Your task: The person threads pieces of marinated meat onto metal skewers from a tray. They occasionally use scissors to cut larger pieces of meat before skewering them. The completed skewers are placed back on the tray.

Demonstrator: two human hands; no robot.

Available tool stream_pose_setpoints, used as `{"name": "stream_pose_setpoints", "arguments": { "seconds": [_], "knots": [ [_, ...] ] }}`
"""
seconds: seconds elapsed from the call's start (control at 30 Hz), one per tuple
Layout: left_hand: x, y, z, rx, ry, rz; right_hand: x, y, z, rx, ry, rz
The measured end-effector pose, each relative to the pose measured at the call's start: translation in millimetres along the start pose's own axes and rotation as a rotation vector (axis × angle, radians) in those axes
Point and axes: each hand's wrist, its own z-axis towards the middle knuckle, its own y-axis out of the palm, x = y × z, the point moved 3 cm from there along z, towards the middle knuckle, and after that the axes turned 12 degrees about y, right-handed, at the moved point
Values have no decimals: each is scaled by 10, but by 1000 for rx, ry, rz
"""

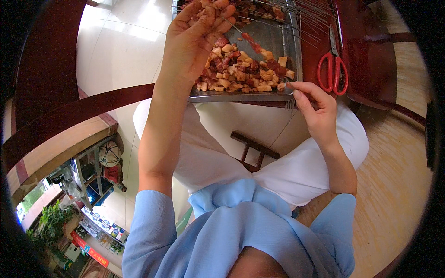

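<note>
A thin metal skewer (237,29) slants down and to the right over a metal tray (273,39), with several pieces of red and pale meat threaded on it. Its upper left part is held in the curled fingers of my left hand (202,30), which is over the tray's left side. At the tray's near right corner, my right hand (317,109) pinches the skewer's lower end between thumb and forefinger. My fingertips hide the exact grip there. Diced meat (236,74) in dark red and pale cubes lies heaped along the near side of the tray.
A bundle of bare metal skewers (310,18) extends across the tray's far right edge. Red-handled scissors (320,74) lie right of the tray on the dark red wooden surface (366,60). My white-trousered legs (306,173) are below the tray, near a small dark wooden frame (255,148).
</note>
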Motion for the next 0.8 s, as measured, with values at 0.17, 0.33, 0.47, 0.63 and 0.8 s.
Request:
{"name": "stream_pose_setpoints", "arguments": {
  "seconds": [0.17,0.33,0.47,0.63,0.8],
  "knots": [
    [-46,82,-27,-4,-31,35,19,-14,0,9,-6,-32],
    [-227,70,-95,-5,77,-79,19,30,2,38,-24,7],
    [-387,-36,-131,20,96,-109,26,41,2,34,12,-16],
    [-281,189,-166,91,36,-130,30,26,8,50,-5,-35],
    [-204,101,-83,101,79,-84,21,27,9,32,6,0]
  ]
}}
